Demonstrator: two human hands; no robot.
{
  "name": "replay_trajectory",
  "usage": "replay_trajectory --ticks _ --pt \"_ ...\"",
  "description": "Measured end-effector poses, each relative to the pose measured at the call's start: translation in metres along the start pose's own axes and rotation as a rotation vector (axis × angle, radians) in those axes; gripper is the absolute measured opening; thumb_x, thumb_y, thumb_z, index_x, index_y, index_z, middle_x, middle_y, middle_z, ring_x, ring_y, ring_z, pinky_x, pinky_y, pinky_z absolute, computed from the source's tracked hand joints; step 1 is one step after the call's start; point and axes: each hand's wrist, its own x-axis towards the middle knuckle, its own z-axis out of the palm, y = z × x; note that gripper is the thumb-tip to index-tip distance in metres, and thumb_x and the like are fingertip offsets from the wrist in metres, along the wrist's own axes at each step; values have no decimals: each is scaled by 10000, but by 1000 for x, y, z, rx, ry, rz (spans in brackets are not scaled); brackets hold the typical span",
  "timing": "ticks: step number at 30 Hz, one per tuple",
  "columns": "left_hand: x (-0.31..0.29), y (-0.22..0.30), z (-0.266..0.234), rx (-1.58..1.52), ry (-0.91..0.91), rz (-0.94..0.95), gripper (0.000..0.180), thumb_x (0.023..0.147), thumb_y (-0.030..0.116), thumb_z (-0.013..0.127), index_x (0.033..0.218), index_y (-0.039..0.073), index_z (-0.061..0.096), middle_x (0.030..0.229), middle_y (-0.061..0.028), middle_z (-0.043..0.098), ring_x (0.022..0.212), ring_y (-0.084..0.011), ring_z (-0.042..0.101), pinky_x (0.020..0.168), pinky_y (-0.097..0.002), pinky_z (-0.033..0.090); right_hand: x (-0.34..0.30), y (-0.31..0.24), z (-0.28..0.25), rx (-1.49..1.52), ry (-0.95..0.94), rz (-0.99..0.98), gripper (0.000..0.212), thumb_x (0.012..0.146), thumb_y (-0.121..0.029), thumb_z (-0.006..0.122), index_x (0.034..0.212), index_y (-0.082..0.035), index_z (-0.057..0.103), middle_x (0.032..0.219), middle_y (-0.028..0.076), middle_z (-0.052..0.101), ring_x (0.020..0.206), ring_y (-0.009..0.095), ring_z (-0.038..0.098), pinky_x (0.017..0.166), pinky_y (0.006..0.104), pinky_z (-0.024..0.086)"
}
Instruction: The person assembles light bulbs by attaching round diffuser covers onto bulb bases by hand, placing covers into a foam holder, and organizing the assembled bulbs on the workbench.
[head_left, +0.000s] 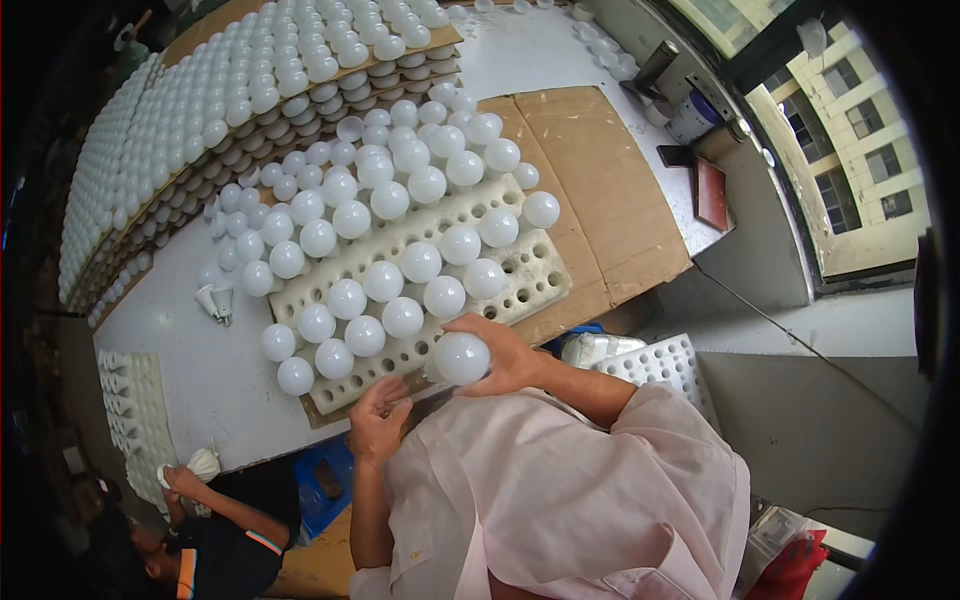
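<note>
A round white light bulb (462, 359) is gripped in my right hand (505, 352), held in front of my chest at the near edge of the foam tray. My left hand (378, 420) is close by to its left, fingers partly curled and apart, with nothing visible in it. Just beyond both hands lies a white foam tray (535, 275) with rows of holes, and white bulbs (403, 317) stand in many of them. Some holes at its right end and along its near edge hold no bulb. The base of the held bulb is mostly hidden.
Behind is a second foam tray (400, 228) with bulbs, then tall stacked layers of bulbs (270, 80) at far left. Cardboard (590, 170) covers the table's right. Two bulbs (222, 305) lie at left. A co-worker (225, 545) handles a white bundle (200, 466) at lower left.
</note>
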Motion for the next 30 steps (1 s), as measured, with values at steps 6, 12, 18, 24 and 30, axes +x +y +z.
replay_trajectory --ticks 6,12,18,24,30 --pt "10 1 31 19 -33 -30 366 820 -36 621 1175 -63 535 1127 -168 626 1001 -218 633 835 -286 499 -48 47 -81 -299 571 45 796 598 -174 834 1265 -45 419 1130 187 522 989 349 566 847 414 467" --pt "35 2 77 49 -102 -40 325 823 -19 629 1139 -61 566 1081 -159 648 950 -184 646 796 -265 503 -17 99 -93 -481 321 369 803 634 -251 800 1311 -99 396 1162 200 521 968 383 582 797 448 489" --pt "13 -9 61 91 76 -163 328 824 -6 633 1141 -65 571 1076 -158 652 919 -161 644 778 -266 512 -11 85 -159 -255 224 491 691 708 -254 752 1313 -94 459 1098 193 587 850 325 615 741 416 503" --pt "-4 -41 44 87 364 -200 286 826 26 649 1093 -64 601 991 -120 679 893 -148 646 796 -263 514 45 256 -232 -704 353 424 724 682 -248 758 1326 -104 459 1265 229 500 1057 366 566 892 437 475" --pt "-27 -28 8 137 640 -156 261 863 22 593 1103 -77 567 1026 -149 671 884 -190 673 622 -241 509 99 273 -214 -780 135 549 645 690 -247 716 1273 -118 472 1200 220 532 1073 410 544 857 466 481"
